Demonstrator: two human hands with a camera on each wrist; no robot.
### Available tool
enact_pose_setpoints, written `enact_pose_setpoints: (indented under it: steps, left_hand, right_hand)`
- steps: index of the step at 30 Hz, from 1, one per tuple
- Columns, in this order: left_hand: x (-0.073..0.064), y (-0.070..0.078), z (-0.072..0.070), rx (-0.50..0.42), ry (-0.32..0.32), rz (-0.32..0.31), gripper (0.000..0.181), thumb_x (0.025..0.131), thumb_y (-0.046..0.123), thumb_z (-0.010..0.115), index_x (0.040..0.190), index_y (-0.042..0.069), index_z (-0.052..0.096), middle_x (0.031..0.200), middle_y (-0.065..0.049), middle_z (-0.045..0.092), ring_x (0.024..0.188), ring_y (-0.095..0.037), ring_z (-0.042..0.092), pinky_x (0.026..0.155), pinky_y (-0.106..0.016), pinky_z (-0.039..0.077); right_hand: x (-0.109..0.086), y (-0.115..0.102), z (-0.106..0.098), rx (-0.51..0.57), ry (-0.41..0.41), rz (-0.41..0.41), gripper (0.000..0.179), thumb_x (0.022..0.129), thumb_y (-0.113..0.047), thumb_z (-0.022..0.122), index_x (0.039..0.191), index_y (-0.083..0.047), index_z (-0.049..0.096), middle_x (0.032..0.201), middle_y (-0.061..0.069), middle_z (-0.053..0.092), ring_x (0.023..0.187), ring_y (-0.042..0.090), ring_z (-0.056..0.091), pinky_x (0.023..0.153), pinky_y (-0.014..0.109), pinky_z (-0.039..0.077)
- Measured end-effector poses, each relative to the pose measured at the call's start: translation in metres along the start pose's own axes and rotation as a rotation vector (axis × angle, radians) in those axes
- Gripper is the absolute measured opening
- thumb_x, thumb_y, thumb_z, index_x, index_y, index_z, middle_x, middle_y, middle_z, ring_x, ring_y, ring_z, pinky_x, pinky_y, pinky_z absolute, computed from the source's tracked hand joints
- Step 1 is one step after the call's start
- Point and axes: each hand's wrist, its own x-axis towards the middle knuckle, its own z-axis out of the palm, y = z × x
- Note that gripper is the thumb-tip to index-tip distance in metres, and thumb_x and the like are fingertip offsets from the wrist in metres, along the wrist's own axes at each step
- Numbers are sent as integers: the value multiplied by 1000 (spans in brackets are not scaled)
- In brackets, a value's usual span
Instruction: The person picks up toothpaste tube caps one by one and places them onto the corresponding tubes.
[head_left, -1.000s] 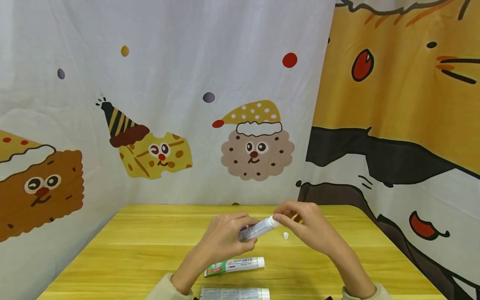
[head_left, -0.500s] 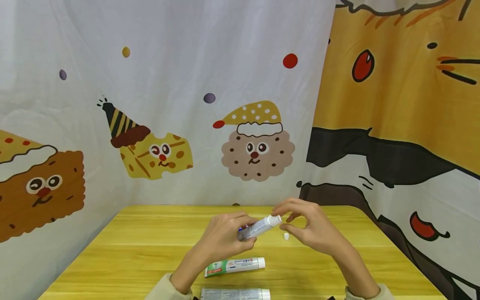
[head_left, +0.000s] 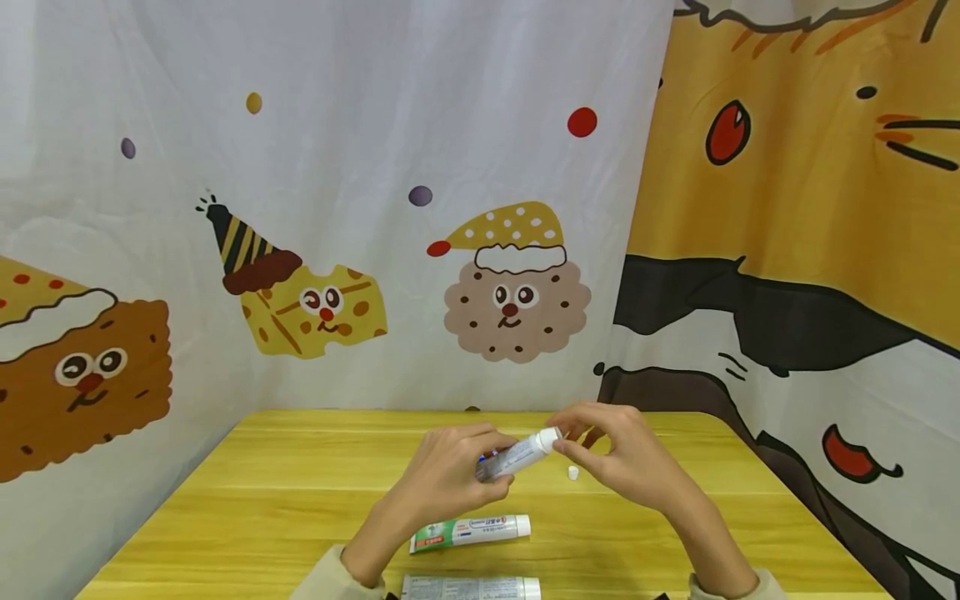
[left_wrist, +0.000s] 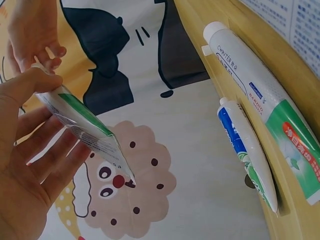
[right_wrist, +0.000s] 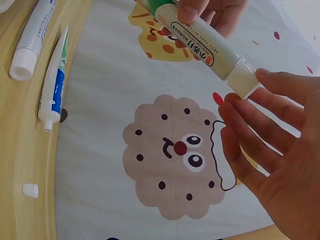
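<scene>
Above the table, left hand grips a tube; right hand pinches its cap.

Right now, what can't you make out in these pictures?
Head view: the tail end of the held tube, hidden by the left hand.
Head view: the lower side of the nearest tube, cut off by the bottom edge.
Left wrist view: the nearest tube's fine print, too blurred.
Right wrist view: the held tube's nozzle, covered by the white cap.
</scene>
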Motion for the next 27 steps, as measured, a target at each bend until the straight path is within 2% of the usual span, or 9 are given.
enact_pose_setpoints:
  steps: [5,9,12,19,23,27]
  left_hand:
    - [-1,-1,1,0,-9,-2,31,79,26,84,110,22,79,92,14,74,67,5,55,57,-10,38]
    - [-1,-1,1,2,-11,-4,31,79,26,84,110,22,79,92,14,74,67,5,55,57,-10,38]
    - [0,-1,2,-5,-14,-6,32,79,26,83,110,22,79,93,14,74,68,6,55,57,-10,39]
    - [1,0,2,-11,-14,-5,31,80,25,83,110,21,79,93,12,75,68,5,56,58,-10,40]
    - [1,0,2,-10,-12,-1,31,79,25,83,110,22,79,93,13,74,69,5,57,58,-9,40]
    - [0,0,1,-9,-13,5,31,79,26,84,109,22,79,93,13,74,68,5,57,58,-10,40]
  right_hand:
    - [0,-1,1,-35,-16,63,15,96,-24,73,110,-18,77,94,-11,76,78,-1,66,68,25,59]
    - [-1,-1,1,-38,-3,80,26,95,-27,75,119,-17,75,106,-4,77,81,0,67,70,25,59]
    - [-1,0,1,-24,17,45,30,92,-21,78,122,-19,73,113,-3,75,86,3,68,71,25,60]
    - [-1,4,1,-9,24,-102,38,84,1,81,114,-21,76,116,-4,73,95,9,68,75,27,60]
    - [-2,5,1,6,14,-118,39,82,5,81,112,-19,76,113,-3,74,93,8,68,75,25,60]
    - [-1,4,1,12,-1,-100,31,86,0,79,112,-17,76,110,-3,75,87,5,68,74,25,60]
